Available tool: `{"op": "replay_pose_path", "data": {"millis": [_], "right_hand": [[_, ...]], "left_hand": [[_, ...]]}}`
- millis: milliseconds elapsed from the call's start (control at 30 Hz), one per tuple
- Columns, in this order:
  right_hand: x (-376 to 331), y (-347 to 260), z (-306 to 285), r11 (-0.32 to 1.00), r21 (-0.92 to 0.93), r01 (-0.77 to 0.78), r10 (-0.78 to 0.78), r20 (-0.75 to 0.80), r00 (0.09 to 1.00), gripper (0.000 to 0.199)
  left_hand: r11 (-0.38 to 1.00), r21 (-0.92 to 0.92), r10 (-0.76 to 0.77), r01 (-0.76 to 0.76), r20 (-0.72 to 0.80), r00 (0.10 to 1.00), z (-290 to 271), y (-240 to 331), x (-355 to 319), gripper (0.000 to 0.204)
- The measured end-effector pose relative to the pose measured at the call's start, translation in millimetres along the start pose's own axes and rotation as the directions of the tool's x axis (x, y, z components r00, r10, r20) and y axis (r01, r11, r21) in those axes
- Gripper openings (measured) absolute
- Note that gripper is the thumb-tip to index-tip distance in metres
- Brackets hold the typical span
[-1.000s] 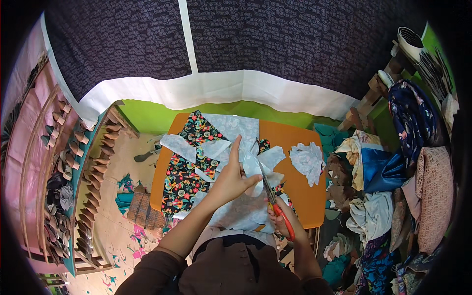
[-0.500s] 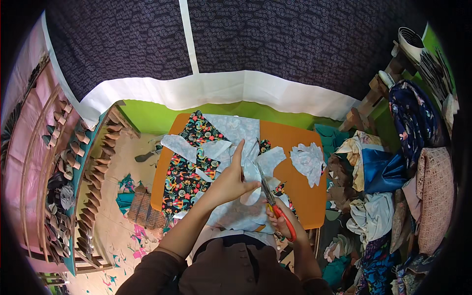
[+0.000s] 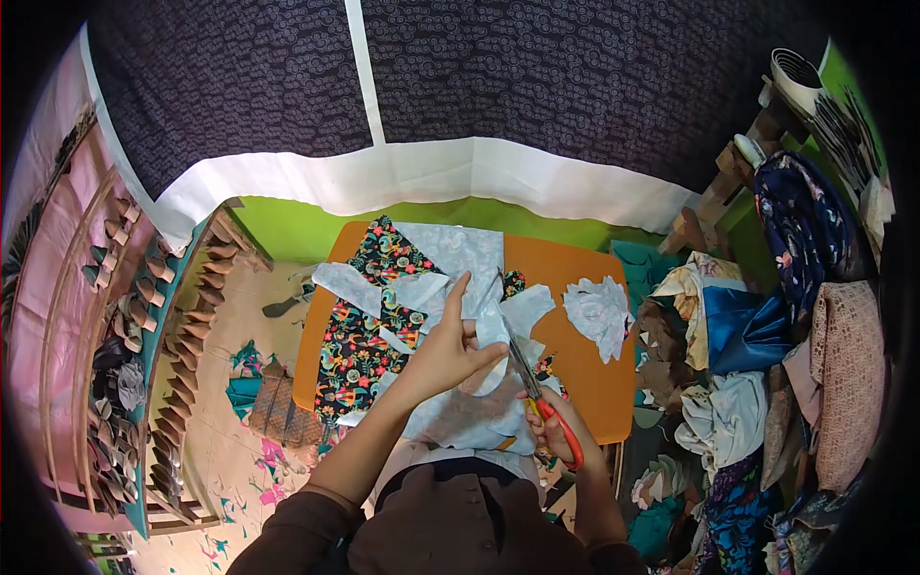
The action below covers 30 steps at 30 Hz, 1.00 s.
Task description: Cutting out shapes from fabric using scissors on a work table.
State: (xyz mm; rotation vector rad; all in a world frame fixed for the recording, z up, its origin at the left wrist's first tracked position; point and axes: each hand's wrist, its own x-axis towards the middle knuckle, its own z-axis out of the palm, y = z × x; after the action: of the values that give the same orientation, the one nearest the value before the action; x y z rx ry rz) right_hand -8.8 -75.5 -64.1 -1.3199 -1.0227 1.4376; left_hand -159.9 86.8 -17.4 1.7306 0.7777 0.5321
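Observation:
My right hand grips a pair of scissors with red and yellow handles, the blades pointing away from me along the edge of a pale blue-white fabric piece. My left hand pinches that piece beside the blades, its index finger stretched out over the cloth and its thumb toward the scissors. Under and around both hands lie more pale cloth and a black floral fabric. Some lower fingers of my left hand are hidden behind the hand itself.
An orange table carries the cloth, with a crumpled pale scrap at its right. Piled fabrics crowd the right side. Along the left runs a rack of shoe-shaped forms. Coloured scraps litter the floor. A dark patterned curtain hangs ahead.
The scissors and my right hand have shifted slightly toward me and to the right. The pale piece by the blades now hangs folded beside my left thumb.

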Motion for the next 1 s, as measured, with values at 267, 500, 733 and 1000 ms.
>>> {"op": "replay_pose_path", "data": {"millis": [267,500,733,1000], "right_hand": [[-1.3,7.2,10.5,0.997,0.026,0.067,-0.067,0.015,0.998,0.091],[-1.6,8.1,11.7,0.993,0.029,0.118,-0.118,0.015,0.993,0.088],[-8.8,4.1,14.6,0.992,0.120,0.050,-0.045,-0.041,0.998,0.089],[-6.1,8.1,12.2,0.985,0.132,0.109,-0.107,-0.019,0.994,0.083]], "left_hand": [[0.998,-0.026,0.060,-0.064,-0.149,0.987,15.1,-1.0,0.1,0.085],[0.998,0.034,0.061,-0.057,-0.126,0.990,17.6,5.9,-4.4,0.086],[0.996,-0.025,0.077,-0.080,-0.093,0.993,17.7,4.9,-4.0,0.087],[0.996,-0.026,0.080,-0.080,-0.016,0.997,16.1,10.9,-6.1,0.089]]}}
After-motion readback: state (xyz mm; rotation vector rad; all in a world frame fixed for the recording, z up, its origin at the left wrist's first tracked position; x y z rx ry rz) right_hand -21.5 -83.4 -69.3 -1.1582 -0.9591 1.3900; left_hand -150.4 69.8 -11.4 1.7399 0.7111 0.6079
